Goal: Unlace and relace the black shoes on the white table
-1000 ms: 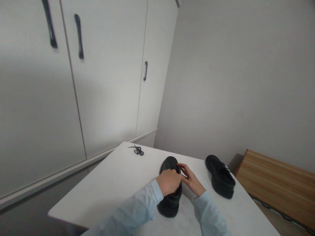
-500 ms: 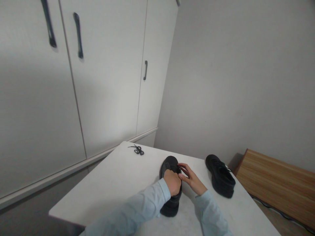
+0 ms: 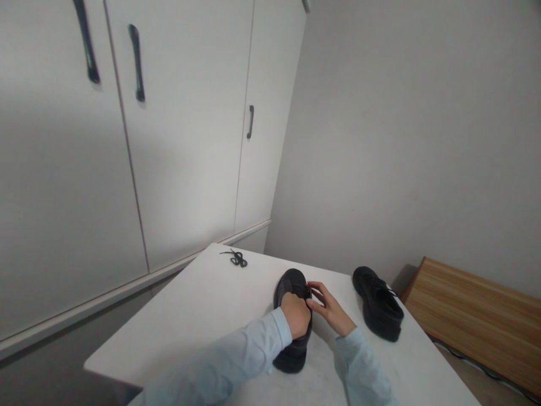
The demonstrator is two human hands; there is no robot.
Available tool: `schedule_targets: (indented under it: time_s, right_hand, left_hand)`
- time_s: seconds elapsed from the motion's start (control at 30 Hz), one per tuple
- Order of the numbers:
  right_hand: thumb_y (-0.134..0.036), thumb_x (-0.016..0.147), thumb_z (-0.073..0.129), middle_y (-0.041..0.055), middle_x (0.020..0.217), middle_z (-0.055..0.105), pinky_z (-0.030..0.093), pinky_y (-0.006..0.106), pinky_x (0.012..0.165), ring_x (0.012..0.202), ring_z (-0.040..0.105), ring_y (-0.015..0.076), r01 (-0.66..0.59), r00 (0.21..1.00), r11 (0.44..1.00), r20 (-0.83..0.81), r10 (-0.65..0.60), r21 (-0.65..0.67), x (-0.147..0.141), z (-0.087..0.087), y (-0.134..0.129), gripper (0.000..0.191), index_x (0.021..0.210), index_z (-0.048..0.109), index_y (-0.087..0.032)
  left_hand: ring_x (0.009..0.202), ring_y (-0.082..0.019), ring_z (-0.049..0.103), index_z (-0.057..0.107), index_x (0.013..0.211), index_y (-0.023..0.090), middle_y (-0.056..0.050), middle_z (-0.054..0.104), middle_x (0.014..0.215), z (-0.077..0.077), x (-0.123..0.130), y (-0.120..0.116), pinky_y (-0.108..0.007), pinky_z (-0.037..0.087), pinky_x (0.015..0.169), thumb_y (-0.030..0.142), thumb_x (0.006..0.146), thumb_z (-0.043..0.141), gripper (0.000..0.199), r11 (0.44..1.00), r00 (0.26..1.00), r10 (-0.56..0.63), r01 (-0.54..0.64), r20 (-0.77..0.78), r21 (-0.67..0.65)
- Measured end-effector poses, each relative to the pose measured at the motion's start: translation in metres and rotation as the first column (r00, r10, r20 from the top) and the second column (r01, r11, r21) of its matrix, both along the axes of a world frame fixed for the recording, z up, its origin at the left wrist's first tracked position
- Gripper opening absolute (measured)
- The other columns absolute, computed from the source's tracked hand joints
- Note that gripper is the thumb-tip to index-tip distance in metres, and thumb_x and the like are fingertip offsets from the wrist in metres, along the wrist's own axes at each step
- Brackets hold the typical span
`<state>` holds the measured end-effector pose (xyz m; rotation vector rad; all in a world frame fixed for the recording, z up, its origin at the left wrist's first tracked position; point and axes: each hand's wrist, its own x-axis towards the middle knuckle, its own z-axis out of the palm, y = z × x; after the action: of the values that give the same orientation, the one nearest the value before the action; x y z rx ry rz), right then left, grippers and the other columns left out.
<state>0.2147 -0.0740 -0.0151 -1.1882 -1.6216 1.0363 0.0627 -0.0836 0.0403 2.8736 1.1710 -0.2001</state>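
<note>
A black shoe [image 3: 291, 361] lies on the white table [image 3: 203, 316], toe pointing away from me. My left hand [image 3: 296, 316] is bent over its opening with the fingers curled down into it, so the fingertips are hidden. At the right edge of the shoe's upper, my right hand [image 3: 329, 309] grips with curved fingers and thumb; whether something small is between them cannot be seen. To the right stands a second black shoe [image 3: 378, 304] with laces across its front. A bundled black shoelace [image 3: 239, 259] rests near the table's far left corner.
Behind the table's left edge rises a white cabinet [image 3: 190, 141] with dark handles. A grey wall [image 3: 401, 141] stands at the back. Beyond the table's right edge is a wood-grain board [image 3: 477, 310], with a cable [image 3: 477, 363] along its lower side.
Almost nothing differs. Both hands keep their places at the shoe, and the view has shifted very slightly.
</note>
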Motion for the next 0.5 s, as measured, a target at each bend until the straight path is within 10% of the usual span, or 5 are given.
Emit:
schedule_targets:
  time_s: [0.5]
  right_hand:
    - [-0.053, 0.07, 0.064, 0.0113, 0.13, 0.047, 0.039, 0.043, 0.097, 0.127, 0.038, 0.0276, -0.007, 1.0, 1.0, 0.02, 0.008, -0.027, -0.003, 0.002, -0.002, 0.054, 0.112, 0.047, -0.025]
  left_hand:
    - [0.079, -0.028, 0.066, 0.062, 0.091, 0.01, -0.015, 0.067, 0.081, 0.012, -0.029, -0.014, -0.037, 0.052, 0.063, 0.012, 0.085, 0.044, 0.018, 0.988, 0.975, -0.06, 0.027, 0.214, 0.151]
